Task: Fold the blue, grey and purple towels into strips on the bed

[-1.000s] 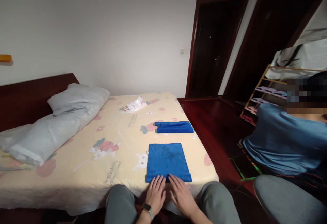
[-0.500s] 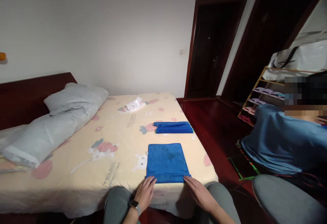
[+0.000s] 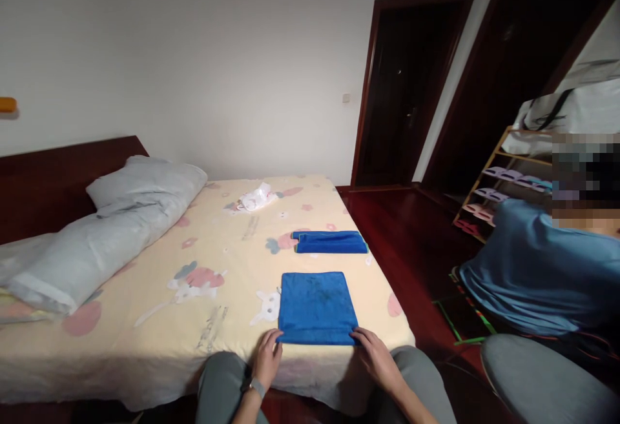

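A blue cloth (image 3: 317,301) lies flat near the front edge of the bed, with a narrow folded strip along its near side. My left hand (image 3: 266,356), with a watch strap at the wrist, pinches the near left corner of this cloth. At the near right corner, the fingers of my right hand (image 3: 376,358) are closed on the edge, the thumb partly hidden. Just beyond it lies a second blue cloth (image 3: 332,242), folded into a long narrow strip with a lighter trim.
The bed (image 3: 159,346) has a patterned yellow sheet. A crumpled white plastic bag (image 3: 256,198) lies farther back, and a grey quilt (image 3: 106,237) at the left. On the right a person in a blue shirt (image 3: 537,269) sits beside a grey rounded seat (image 3: 537,372) and a shoe rack (image 3: 498,159).
My left hand has shifted slightly left, outward to the cloth's corner. The right hand has moved only a little. The folded strip at the near edge looks flatter.
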`<state>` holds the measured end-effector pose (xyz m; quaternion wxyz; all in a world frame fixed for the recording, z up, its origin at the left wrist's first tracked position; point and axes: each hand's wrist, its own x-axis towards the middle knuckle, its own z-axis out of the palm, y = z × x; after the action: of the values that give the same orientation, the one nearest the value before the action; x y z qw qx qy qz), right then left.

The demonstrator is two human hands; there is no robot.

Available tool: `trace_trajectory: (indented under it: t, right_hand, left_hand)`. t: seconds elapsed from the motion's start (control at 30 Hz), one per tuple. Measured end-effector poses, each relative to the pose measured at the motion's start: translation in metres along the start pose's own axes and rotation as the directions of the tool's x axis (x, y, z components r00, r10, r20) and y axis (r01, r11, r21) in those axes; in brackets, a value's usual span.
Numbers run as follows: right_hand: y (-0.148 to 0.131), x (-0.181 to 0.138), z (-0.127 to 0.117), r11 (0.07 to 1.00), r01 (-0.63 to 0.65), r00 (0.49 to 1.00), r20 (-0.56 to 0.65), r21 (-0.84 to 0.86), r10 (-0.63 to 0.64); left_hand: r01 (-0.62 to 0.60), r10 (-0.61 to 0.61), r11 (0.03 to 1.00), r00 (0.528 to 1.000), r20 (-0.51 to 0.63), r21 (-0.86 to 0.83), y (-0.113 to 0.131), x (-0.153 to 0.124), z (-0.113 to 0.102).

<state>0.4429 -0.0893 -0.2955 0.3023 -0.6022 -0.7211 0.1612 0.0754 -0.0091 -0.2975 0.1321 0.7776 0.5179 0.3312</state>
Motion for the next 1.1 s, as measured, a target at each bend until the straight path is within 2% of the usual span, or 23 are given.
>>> trace_trajectory:
  t: [0.1, 0.2, 0.33, 0.4, 0.47, 0.53, 0.67, 0.77, 0.87, 0.97, 1.1]
  right_hand:
    - [0.004, 0.002, 0.004, 0.996, -0.021, 0.997, -0.068, 0.085, 0.026]
    - [0.007, 0.002, 0.004, 0.987, -0.033, 0.992, -0.113, 0.158, 0.052]
    - [0.010, -0.006, -0.001, 0.986, -0.053, 0.993, -0.097, 0.158, 0.069]
    - [0.011, -0.009, -0.003, 0.984, -0.069, 0.993, -0.079, 0.162, 0.082]
    - [0.010, -0.009, -0.002, 0.976, -0.102, 0.990, -0.076, 0.192, 0.118]
    - [0.009, -0.006, 0.001, 0.958, -0.158, 0.978, -0.094, 0.239, 0.185]
    - [0.009, 0.004, 0.008, 0.902, -0.270, 0.936, -0.129, 0.337, 0.328]
    - [0.011, 0.007, 0.012, 0.869, -0.310, 0.912, -0.138, 0.385, 0.387]
    - [0.012, 0.007, 0.013, 0.856, -0.335, 0.896, -0.149, 0.394, 0.419]
    - [0.012, 0.005, 0.013, 0.878, -0.308, 0.898, -0.194, 0.366, 0.395]
    - [0.011, 0.001, 0.011, 0.901, -0.280, 0.901, -0.233, 0.331, 0.366]
  left_hand:
    - [0.050, -0.050, 0.998, 0.999, -0.005, -0.029, 0.001, 0.002, 0.001]
    - [0.044, -0.044, 0.999, 0.999, 0.009, -0.013, 0.003, 0.002, -0.005]
    - [-0.015, 0.014, 1.000, 0.997, 0.075, 0.009, 0.009, -0.003, -0.021]
    - [-0.002, 0.003, 1.000, 0.993, 0.115, -0.007, 0.012, -0.007, -0.024]
    - [0.053, -0.047, 0.997, 0.992, 0.120, -0.051, 0.014, -0.008, -0.021]
    - [0.143, -0.134, 0.983, 0.988, 0.077, -0.116, 0.014, -0.007, -0.012]
    - [0.327, -0.349, 0.910, 0.936, -0.047, -0.257, 0.010, -0.003, 0.011]
    - [0.360, -0.405, 0.878, 0.910, -0.088, -0.316, 0.008, -0.003, 0.018]
    - [0.354, -0.401, 0.866, 0.914, -0.066, -0.353, 0.008, -0.004, 0.017]
    - [0.356, -0.393, 0.835, 0.919, -0.001, -0.420, 0.011, -0.004, 0.013]
    - [0.427, -0.458, 0.757, 0.887, 0.065, -0.495, 0.014, -0.005, 0.016]
